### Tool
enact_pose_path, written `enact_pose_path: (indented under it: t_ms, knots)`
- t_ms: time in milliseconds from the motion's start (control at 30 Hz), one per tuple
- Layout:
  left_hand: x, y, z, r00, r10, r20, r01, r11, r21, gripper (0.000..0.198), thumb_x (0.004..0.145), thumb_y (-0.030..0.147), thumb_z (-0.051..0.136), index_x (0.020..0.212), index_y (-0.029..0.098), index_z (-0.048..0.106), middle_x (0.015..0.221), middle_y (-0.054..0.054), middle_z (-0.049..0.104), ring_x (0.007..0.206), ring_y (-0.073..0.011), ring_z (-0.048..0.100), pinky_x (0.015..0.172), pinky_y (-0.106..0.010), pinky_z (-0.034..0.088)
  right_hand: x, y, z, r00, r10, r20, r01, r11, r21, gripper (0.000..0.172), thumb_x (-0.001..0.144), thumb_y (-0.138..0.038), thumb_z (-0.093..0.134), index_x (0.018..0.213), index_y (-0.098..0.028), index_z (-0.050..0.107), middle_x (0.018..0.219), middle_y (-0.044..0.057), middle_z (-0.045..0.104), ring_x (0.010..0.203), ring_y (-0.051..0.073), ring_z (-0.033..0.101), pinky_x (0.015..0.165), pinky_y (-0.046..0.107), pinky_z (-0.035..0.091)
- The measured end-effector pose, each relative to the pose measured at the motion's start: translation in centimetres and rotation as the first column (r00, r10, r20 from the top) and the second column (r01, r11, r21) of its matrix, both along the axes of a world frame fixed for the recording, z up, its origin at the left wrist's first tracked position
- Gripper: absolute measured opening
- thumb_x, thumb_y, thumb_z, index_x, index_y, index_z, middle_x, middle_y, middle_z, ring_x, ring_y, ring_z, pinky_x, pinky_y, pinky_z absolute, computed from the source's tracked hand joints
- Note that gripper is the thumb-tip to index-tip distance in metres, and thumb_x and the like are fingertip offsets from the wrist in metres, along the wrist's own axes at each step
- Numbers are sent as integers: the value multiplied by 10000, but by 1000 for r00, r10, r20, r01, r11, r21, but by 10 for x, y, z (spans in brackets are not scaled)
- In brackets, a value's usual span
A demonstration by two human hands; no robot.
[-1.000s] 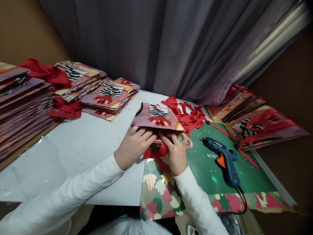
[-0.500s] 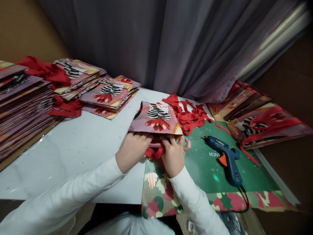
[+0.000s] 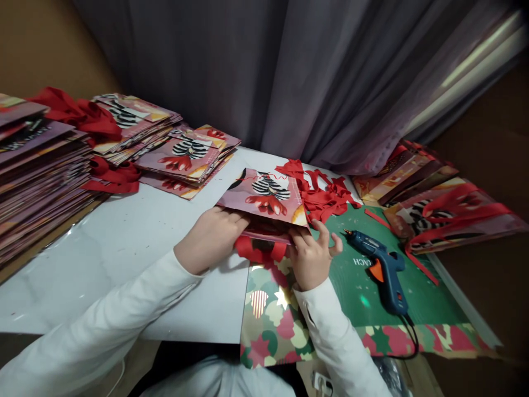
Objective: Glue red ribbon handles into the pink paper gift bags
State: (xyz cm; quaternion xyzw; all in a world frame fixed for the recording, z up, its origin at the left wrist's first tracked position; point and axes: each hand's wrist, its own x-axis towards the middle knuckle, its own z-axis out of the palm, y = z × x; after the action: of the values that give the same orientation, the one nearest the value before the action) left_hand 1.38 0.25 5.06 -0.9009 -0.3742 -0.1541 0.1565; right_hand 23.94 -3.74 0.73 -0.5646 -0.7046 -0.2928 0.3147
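A printed paper bag, pinkish with a zebra-striped figure and red tulip petals, lies in front of me with its opening facing me. My left hand grips the left side of the opening, its fingertips tucked inside and hidden. At the right corner, my right hand has some fingers in the opening, while two others stick out to the right. Between my hands the mouth gapes a little. A red ribbon loop hangs from the near edge.
Loose red ribbons lie behind the bag. A blue glue gun rests on the green mat at the right. Stacked flat bags stand on the left, more bags at the right. A grey curtain hangs behind.
My hands have spread apart, the left one to the left and the right one to the right. The bag's mouth gapes wider, and more of the red ribbon loop shows.
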Motion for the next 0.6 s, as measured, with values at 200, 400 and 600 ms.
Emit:
enact_pose_path:
  t_ms: [200,400,600]
  knots:
    - [-9,6,12,986,-145,-84,156,977,147,197,913,94,520,876,159,702,854,-45,723,774,-202,645,733,-337,461,19,7,2,983,62,171,-93,980,177,233,925,-148,540,830,-251,727,733,-38,725,1099,195,611,1012,394,179]
    - [-11,4,20,959,-280,-41,276,893,355,325,960,47,411,816,155,683,720,-3,672,645,-151,558,670,-299,432,25,4,10,982,70,178,-108,971,214,262,933,-144,517,780,-239,706,637,-46,664,1010,159,632,1025,382,182]
    - [-7,0,24,964,-247,-100,266,884,384,298,943,52,440,809,157,685,684,-9,634,632,-166,535,645,-321,406,26,2,16,971,90,220,-121,984,134,290,917,-149,491,984,-290,736,778,-16,699,1154,202,542,1035,408,132]
